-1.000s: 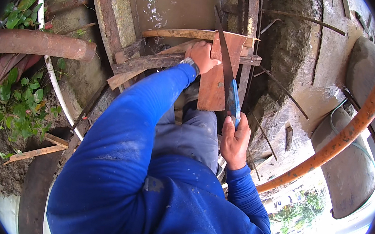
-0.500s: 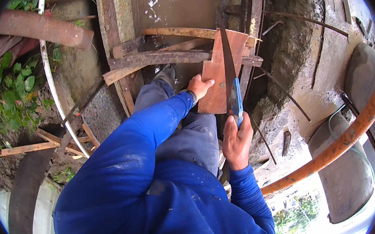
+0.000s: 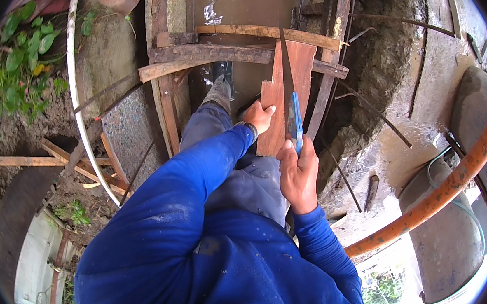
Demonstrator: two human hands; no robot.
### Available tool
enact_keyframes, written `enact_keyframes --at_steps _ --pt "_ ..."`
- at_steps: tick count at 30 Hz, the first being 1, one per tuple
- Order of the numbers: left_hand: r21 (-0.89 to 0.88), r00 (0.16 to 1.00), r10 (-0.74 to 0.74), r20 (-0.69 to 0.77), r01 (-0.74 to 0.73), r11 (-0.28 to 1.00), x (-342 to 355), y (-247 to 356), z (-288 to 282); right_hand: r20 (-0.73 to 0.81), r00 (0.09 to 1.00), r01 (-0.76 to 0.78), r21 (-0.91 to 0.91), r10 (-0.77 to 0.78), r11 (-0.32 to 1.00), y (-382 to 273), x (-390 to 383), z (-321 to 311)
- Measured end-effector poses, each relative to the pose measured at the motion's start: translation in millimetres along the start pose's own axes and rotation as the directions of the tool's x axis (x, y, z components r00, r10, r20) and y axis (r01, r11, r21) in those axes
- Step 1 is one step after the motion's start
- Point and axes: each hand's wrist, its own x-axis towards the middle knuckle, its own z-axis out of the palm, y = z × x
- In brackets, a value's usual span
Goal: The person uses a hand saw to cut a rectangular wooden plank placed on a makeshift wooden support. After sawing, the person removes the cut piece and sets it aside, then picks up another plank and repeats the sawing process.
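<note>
A reddish-brown plywood piece (image 3: 279,111) with a stepped left edge lies across the wooden crosspieces and reaches back to my legs. My left hand (image 3: 258,117) is closed on its left edge, thumb on top. In my right hand (image 3: 300,175) is the blue handle of a handsaw (image 3: 295,119), fingers wrapped round it. The dark saw blade points away from me over the board, its tip past the far end. Whether the teeth touch the wood I cannot tell.
Two crosspieces, a dark timber (image 3: 215,54) and a lighter strip (image 3: 237,30), span a trench holding muddy water (image 3: 240,2). Rusty rebar (image 3: 379,115) sticks out at the right. An orange pipe (image 3: 458,178) curves nearby; a white pipe (image 3: 72,77) runs at the left.
My right hand has drawn the saw a little toward me and left, and its blade now stands more upright in view. The left hand stays on the plywood. The view has shifted slightly.
</note>
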Motion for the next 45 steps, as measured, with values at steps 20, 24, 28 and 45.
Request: enact_keyframes --at_steps 20,24,28,45 --pt "-0.147 1.000 -0.027 -0.009 0.026 0.989 17 -11 27 -0.024 0.997 -0.080 -0.099 0.078 0.992 -4 57 18" --pt "-0.160 0.999 -0.025 0.030 0.029 0.987 13 -11 26 -0.048 0.976 -0.212 -0.001 0.212 0.977 -51 -33 -9" --pt "-0.157 0.996 -0.007 0.092 0.022 0.987 12 -3 11 -0.062 0.998 -0.024 -0.210 0.012 0.977 -26 27 3" --pt "-0.146 0.997 -0.024 0.076 0.035 0.989 18 -6 15 -0.030 0.999 0.035 -0.021 -0.036 0.999 -1 157 44"
